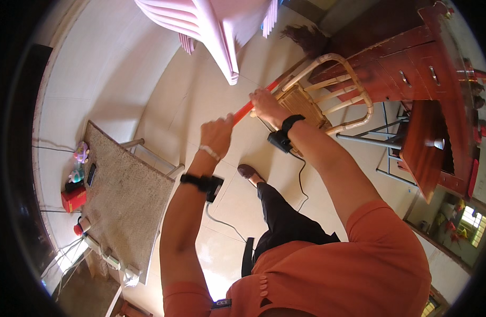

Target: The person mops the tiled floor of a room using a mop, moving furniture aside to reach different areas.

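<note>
Both my hands grip a red pole that slants up and to the right. My left hand is closed around its near end. Farther along, my right hand wraps the pole beside the bamboo chair. Beyond that hand the pole runs behind the chair's frame, towards a dark bristly broom head; their joint is hard to make out. Black straps with small devices and cables sit on both forearms. Above my hands hang the ribbed legs of pink plastic chairs, apart from the pole.
At left stands a table with a mobile phone, small toys, a red box and power cords. A red wooden cabinet and a metal-legged wooden folding table stand at right. A cable trails beside my leg.
</note>
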A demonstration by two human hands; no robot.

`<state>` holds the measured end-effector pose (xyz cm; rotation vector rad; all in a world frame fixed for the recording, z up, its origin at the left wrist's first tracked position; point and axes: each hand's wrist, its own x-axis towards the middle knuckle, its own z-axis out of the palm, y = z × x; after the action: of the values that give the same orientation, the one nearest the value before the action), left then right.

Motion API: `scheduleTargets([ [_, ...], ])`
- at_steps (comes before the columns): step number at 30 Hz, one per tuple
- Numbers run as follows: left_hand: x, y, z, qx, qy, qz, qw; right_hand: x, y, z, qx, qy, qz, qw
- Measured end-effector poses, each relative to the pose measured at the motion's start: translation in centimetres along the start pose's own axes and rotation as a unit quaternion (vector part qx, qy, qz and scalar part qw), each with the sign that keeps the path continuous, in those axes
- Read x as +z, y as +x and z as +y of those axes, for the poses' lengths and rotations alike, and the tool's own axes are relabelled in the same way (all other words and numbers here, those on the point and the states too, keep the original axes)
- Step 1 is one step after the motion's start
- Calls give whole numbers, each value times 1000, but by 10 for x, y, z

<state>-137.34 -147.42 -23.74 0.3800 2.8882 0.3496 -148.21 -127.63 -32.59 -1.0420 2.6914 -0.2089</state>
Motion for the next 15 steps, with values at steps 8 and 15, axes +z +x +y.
scheduleTargets([
  [8, -95, -196, -2, -103, 66, -27, 992, -7, -41, -178, -129, 37, 28, 990],
  [15, -167, -389, 94, -218, 98, -75, 968, -37, -158, -322, -343, 98, 31, 934],
])
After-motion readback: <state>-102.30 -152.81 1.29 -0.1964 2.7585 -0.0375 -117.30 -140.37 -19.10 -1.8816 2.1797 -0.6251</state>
